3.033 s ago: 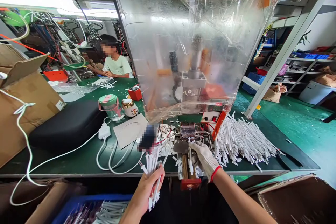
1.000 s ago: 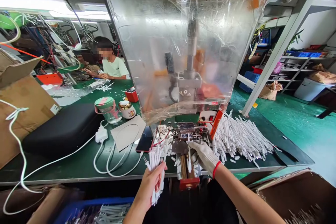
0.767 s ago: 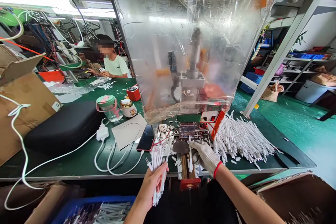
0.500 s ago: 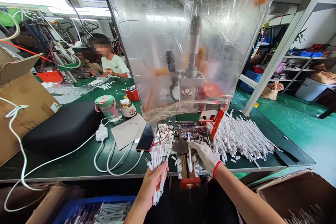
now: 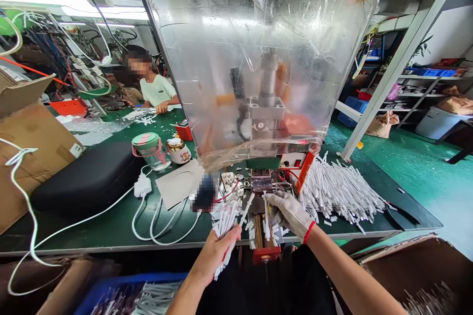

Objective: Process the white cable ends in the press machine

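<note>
A bundle of thin white strips point(image 5: 224, 220), which look like short flat cables, is gripped in my bare left hand point(image 5: 210, 253). One strip point(image 5: 247, 209) sticks out from that bundle, slanting up and right towards the metal fixture point(image 5: 261, 180). My right hand point(image 5: 290, 212), in a white knit glove with a red cuff, pinches a single white strip point(image 5: 266, 216) between thumb and fingers. That strip lies lengthwise over a wooden-looking rest with a red end block point(image 5: 266, 255), its far end just in front of the fixture.
A press behind a plastic-wrapped clear guard point(image 5: 229, 64) rises over the fixture. Right of it are a heap of white strips point(image 5: 340, 192) and black-handled pliers point(image 5: 401, 214). A jar point(image 5: 151, 150), black case point(image 5: 86, 177) and white cable sit left. Across the bench a co-worker point(image 5: 157, 89) sits.
The strip in my right hand has come back a little from the fixture. In my left hand, one strip now leans further out to the right. The co-worker's hand has lowered to the bench.
</note>
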`<action>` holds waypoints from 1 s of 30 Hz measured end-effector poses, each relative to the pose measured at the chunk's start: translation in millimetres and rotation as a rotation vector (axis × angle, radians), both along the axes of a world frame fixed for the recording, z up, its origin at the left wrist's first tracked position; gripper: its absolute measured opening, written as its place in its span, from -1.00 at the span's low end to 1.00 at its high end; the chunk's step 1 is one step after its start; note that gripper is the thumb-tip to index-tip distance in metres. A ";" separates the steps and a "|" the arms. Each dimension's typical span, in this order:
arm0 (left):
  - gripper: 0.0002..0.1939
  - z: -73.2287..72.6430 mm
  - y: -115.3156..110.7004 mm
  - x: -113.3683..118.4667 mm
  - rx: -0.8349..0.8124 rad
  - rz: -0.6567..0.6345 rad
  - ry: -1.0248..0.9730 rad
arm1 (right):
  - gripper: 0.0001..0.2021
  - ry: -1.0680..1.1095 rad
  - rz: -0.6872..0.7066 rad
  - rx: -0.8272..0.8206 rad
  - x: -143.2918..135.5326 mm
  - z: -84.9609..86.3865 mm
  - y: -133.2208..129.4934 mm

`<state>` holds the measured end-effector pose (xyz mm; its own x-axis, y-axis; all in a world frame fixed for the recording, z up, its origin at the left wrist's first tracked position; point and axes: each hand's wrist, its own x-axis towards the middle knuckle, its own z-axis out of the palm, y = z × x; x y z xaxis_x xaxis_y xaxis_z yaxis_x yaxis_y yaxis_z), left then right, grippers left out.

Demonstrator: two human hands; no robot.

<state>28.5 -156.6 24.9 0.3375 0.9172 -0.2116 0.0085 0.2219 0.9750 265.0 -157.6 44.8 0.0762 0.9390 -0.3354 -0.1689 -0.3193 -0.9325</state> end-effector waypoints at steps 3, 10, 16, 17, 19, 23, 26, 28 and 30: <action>-0.57 16.2 7.4 -1.2 0.129 -0.177 0.089 | -0.57 -0.158 0.160 0.128 10.4 26.0 -9.7; -0.52 32.9 12.2 8.7 0.011 -0.444 0.091 | -0.70 -0.274 0.255 0.076 -0.5 51.5 -40.1; -0.42 30.6 5.7 6.6 -0.155 -0.588 -0.014 | -0.70 -0.101 0.003 0.072 26.3 43.7 -59.0; -0.41 29.1 6.8 -0.3 -0.193 -0.573 -0.045 | -0.70 -0.085 -0.121 0.081 44.9 44.9 -59.5; -0.42 25.1 10.7 -16.8 -0.252 -0.442 -0.124 | -0.71 -0.116 -0.400 0.107 88.9 47.0 -58.3; -0.59 15.5 16.9 -27.0 -0.243 -0.114 -0.186 | -0.74 -0.700 -0.368 0.071 149.1 37.4 -45.7; -0.56 9.9 15.1 1.6 -0.155 -0.085 -0.109 | -0.72 -1.332 -0.134 -0.035 146.2 19.4 -25.9; -0.58 7.2 12.7 28.5 -0.041 -0.065 0.013 | -0.74 -1.478 -0.061 -0.077 135.2 9.3 -11.6; -0.59 5.3 11.4 52.5 -0.024 -0.043 0.071 | -0.79 -1.469 -0.051 -0.089 127.9 4.7 -0.1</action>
